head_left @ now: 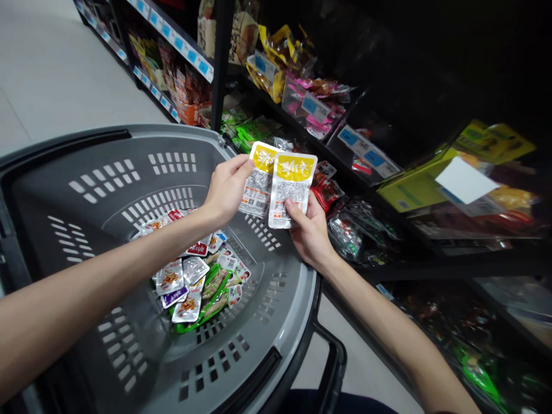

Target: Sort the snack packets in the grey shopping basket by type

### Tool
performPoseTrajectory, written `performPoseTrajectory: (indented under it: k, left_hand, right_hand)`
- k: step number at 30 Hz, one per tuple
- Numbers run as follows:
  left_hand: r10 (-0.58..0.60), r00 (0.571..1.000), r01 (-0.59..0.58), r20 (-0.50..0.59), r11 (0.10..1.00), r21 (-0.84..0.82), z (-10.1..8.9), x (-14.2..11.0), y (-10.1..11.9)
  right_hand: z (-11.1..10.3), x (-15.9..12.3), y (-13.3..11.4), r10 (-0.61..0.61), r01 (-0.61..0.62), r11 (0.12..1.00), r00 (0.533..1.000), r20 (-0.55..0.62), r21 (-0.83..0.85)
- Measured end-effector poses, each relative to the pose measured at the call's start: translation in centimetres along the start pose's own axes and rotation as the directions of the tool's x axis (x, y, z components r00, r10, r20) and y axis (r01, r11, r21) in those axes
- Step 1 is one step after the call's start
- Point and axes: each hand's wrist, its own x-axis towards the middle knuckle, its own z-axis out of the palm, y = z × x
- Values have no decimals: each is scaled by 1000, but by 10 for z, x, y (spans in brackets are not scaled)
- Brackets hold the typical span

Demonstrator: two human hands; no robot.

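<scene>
My left hand [229, 187] pinches a silver-and-yellow snack packet [257, 183] by its left edge. A second packet of the same kind [293, 184] is held between thumb and fingers of my right hand [313, 230], and it overlaps the first one. Both packets show a printed side with small text and a barcode, and are above the far right rim of a grey shopping basket [185, 135]. In the basket lie several small white snack packets [169, 277] and green-edged packs [215, 284], partly hidden by my left forearm.
Dark store shelves run along the right, with clear bins of pink packets [317, 100], yellow packs [280, 52] and red packets [330, 192]. A yellow-green box [416, 187] sits farther right. The basket's black handle [338, 359] sticks out at the lower right. Pale floor [43, 63] shows at upper left.
</scene>
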Motion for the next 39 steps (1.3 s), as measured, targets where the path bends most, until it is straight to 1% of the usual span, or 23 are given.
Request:
performPoseTrajectory:
  k: [6,11,14,22,27,34,39]
  left_hand:
    - [-4,1000,4,-11,1000,-6,0,0,0]
    - [16,1000,-15,-27,1000,28,-1,0,1]
    - [17,999,-16,-30,999,44,-2,0,1]
    - [18,999,-16,-30,998,56,-2,-1,3]
    - [21,999,-20,-27,999,51,-1,-1,3]
    - [36,999,-35,-15,998,51,-1,-2,3]
    - [68,998,-67,-7,997,31,0,-2,3]
  right_hand:
    - [-1,0,-1,19,-19,1000,999,-30,-4]
    - [-4,2,0,-58,59,998,989,-139,7]
    - [-5,4,0,-78,82,996,980,-185,17]
    - [-6,4,3,-87,86,996,985,-150,-10]
    - [-6,3,3,-85,85,996,984,-155,-6]
    - [-4,1,2,-143,139,990,980,-138,-37]
    - [-3,1,2,-157,154,988,978,-137,-31]
